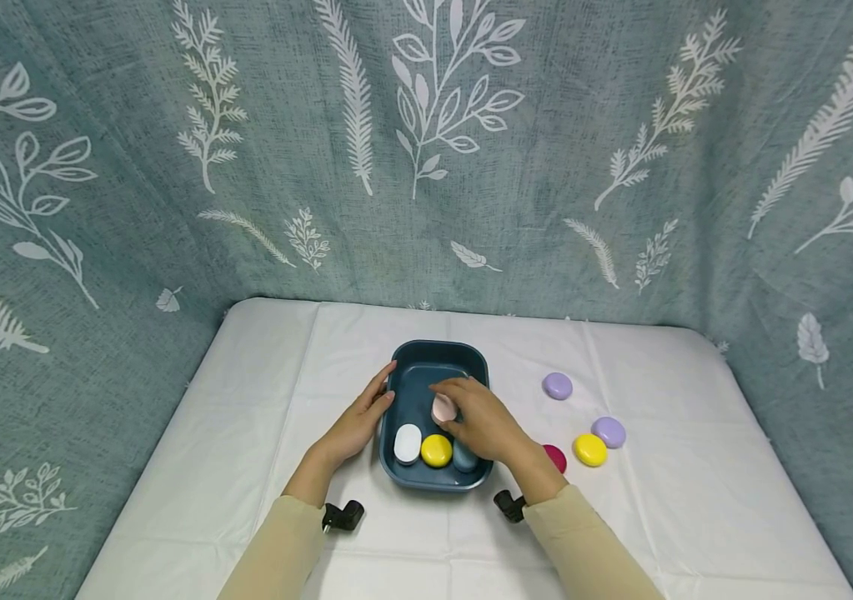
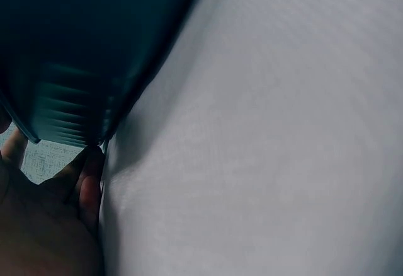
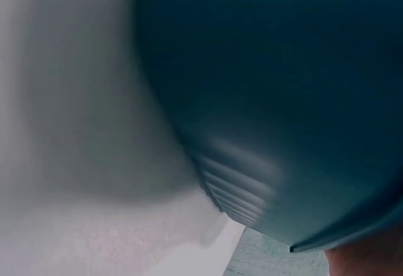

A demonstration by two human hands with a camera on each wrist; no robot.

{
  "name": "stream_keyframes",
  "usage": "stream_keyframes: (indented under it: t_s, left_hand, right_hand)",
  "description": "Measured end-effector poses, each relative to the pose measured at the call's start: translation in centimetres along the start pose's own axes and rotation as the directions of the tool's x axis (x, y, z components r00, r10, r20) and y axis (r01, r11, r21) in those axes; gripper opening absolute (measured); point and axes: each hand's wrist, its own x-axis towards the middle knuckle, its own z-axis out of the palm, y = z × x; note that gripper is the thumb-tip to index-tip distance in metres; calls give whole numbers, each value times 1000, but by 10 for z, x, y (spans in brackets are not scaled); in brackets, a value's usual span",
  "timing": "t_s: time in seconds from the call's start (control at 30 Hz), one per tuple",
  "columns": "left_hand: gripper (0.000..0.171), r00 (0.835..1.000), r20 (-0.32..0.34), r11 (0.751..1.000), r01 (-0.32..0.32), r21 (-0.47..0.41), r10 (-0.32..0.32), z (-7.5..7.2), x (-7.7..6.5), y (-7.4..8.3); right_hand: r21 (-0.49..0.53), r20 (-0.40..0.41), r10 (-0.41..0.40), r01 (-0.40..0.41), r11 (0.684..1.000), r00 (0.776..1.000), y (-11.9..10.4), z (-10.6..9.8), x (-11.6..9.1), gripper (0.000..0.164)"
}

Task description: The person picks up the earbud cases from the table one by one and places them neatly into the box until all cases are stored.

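A dark blue rectangular tray (image 1: 434, 352) stands on the white-covered table. My left hand (image 1: 351, 425) rests against its left side, fingers fairly straight at the rim; the left wrist view shows these fingers (image 2: 89, 194) at the tray's ribbed outer wall. Reaching over the right rim, my right hand (image 1: 489, 421) pinches a pale pink rounded piece (image 1: 443, 408) inside the tray. Along the tray's near end lie a white oblong piece (image 1: 407, 443), a yellow round piece (image 1: 436, 451) and a grey-blue piece (image 1: 464, 457), partly covered by the right hand.
Right of the tray lie a lilac round piece (image 1: 557, 386), another lilac piece (image 1: 609, 432), a yellow piece (image 1: 590, 450) beside it, and a crimson piece (image 1: 555, 457) partly behind the right wrist. A green leaf-patterned cloth (image 1: 471, 225) hangs behind the table.
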Motion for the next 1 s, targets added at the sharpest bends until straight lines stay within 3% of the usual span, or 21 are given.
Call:
stream_keyframes:
  t_s: [0.2, 1.0]
  left_hand:
    - [52, 1000, 2, 1000, -12, -4, 12, 0, 1, 0]
    - [52, 1000, -5, 1000, -11, -2, 11, 0, 1, -2]
  right_hand:
    - [4, 10, -24, 24, 1000, 1000, 1, 5, 3, 54]
    - [-66, 42, 48, -45, 997, 998, 1, 15, 7, 59]
